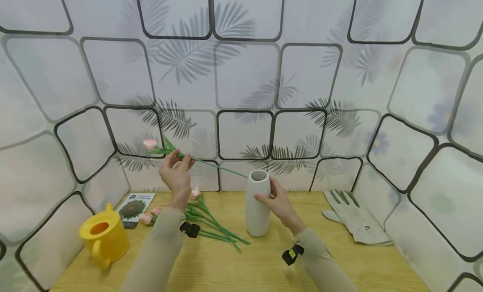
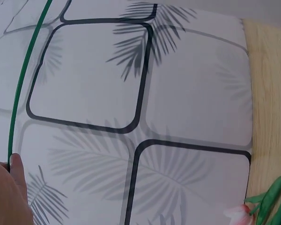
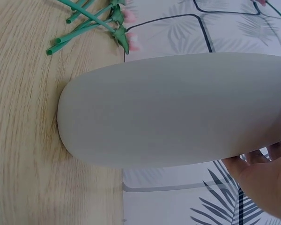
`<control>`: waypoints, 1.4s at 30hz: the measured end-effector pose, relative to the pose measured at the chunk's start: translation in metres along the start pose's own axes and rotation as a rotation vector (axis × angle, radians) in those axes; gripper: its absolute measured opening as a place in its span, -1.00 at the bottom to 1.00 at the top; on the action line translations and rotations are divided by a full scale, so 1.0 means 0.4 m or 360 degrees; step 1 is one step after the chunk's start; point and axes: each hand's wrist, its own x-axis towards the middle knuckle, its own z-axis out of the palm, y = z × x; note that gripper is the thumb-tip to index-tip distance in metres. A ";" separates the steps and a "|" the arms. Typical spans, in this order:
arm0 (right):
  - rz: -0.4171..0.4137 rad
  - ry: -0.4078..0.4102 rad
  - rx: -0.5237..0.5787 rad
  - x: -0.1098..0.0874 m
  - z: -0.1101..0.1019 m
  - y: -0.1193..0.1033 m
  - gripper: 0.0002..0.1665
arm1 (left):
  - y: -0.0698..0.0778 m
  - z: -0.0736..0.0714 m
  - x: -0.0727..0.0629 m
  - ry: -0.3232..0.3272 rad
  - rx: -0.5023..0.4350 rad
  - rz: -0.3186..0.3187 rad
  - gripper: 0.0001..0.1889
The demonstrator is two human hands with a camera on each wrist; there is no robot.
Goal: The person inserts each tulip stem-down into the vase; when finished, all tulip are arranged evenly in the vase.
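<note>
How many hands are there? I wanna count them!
2. The left hand holds a pink flower; the right hand grips the white vase near its top. No others show.

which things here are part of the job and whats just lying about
Likely the job:
pink flower in the left hand
white vase in the right hand
loose flowers on the table

Apparently lying about:
yellow watering can
sunflower card
pale glove

wood-grain table [image 1: 234, 271] | upright white vase [image 1: 258, 210] | pink tulips [image 1: 196, 213] | yellow watering can [image 1: 115, 237] | packet [image 1: 133, 209] | gloves [image 1: 356, 222]
</note>
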 end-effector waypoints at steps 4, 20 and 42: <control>-0.0013 -0.0012 -0.0012 0.002 0.001 0.002 -0.10 | -0.002 0.027 -0.017 -0.0002 -0.0063 -0.0005 -0.68; -0.0011 -0.0043 0.0018 -0.005 -0.003 -0.003 -0.11 | -0.010 0.102 -0.041 -0.0250 0.0045 0.0288 -0.59; -0.0042 -0.0001 0.0009 -0.001 0.004 0.011 -0.11 | -0.055 0.194 -0.123 -0.0575 0.0289 0.0329 -0.66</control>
